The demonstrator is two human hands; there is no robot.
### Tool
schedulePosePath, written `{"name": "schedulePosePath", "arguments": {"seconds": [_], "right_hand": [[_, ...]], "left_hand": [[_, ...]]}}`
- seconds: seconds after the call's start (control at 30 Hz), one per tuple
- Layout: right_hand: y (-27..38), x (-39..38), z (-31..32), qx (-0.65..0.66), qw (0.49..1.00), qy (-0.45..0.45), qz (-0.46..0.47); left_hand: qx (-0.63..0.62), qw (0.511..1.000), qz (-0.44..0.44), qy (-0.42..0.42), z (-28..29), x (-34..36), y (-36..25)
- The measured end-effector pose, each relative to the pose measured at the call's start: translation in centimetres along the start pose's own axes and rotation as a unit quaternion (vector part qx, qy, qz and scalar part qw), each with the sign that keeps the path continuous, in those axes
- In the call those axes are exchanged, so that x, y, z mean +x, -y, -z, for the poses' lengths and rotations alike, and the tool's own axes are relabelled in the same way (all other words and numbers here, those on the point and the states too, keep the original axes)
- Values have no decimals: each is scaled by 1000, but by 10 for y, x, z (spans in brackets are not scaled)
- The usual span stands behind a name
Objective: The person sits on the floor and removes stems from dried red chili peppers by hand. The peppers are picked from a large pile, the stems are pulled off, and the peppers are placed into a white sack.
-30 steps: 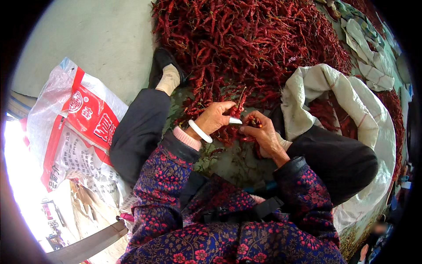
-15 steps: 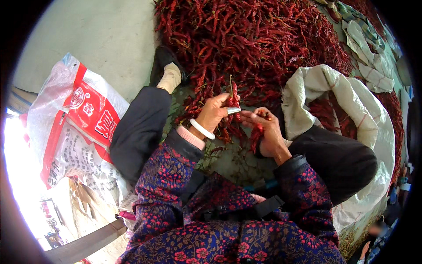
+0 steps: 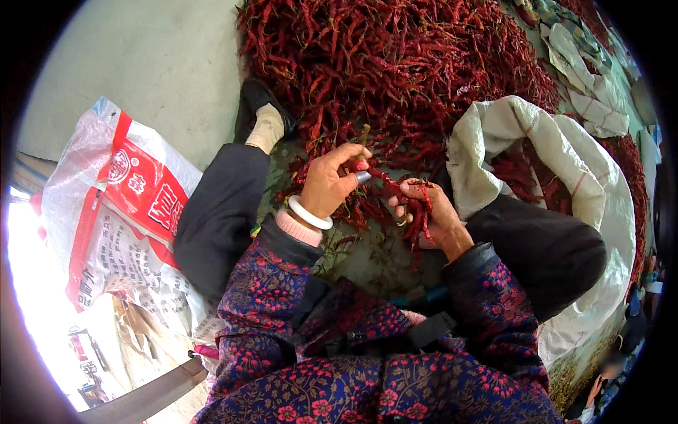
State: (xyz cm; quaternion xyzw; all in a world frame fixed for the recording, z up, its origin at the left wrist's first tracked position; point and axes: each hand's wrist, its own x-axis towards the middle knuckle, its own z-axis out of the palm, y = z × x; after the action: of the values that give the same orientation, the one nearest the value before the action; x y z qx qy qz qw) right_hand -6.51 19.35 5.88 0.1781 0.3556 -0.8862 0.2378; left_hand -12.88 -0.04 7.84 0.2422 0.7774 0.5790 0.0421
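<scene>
My left hand (image 3: pixel 327 182), with a white bangle at the wrist, is closed on a red dried chilli (image 3: pixel 359 165) by its stem end. A metal sleeve (image 3: pixel 362 177) covers the tip of its thumb. Just to the right, my right hand (image 3: pixel 439 215) has its fingers curled on a bunch of red chillies (image 3: pixel 420 206) that hang over the palm. Loose chillies lie under both hands on the grey-green floor (image 3: pixel 339 261).
A large heap of dried red chillies (image 3: pixel 395 49) spreads ahead. An open white woven sack (image 3: pixel 593 191) with chillies inside sits by my right knee. A red-and-white plastic sack (image 3: pixel 99 240) lies at left. Another person's hand (image 3: pixel 593 389) shows at the lower right edge.
My left hand has shifted slightly left, and the upright chilli in it is lower. More chillies now dangle from my right hand, whose fingers have moved over them.
</scene>
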Motion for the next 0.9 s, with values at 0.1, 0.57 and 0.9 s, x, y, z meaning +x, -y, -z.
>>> {"name": "schedulePosePath", "arguments": {"seconds": [0.1,0.57,0.9], "right_hand": [[2,-3,4,-22,999,12,-26],[-2,-3,7,-121,992,20,33],[-8,-6,-6,-222,960,-89,146]], "left_hand": [[42,993,8,114,-10,-3,-29],[-44,987,-3,157,-23,-12,-3],[-85,989,82,94,-40,-24,-1]]}}
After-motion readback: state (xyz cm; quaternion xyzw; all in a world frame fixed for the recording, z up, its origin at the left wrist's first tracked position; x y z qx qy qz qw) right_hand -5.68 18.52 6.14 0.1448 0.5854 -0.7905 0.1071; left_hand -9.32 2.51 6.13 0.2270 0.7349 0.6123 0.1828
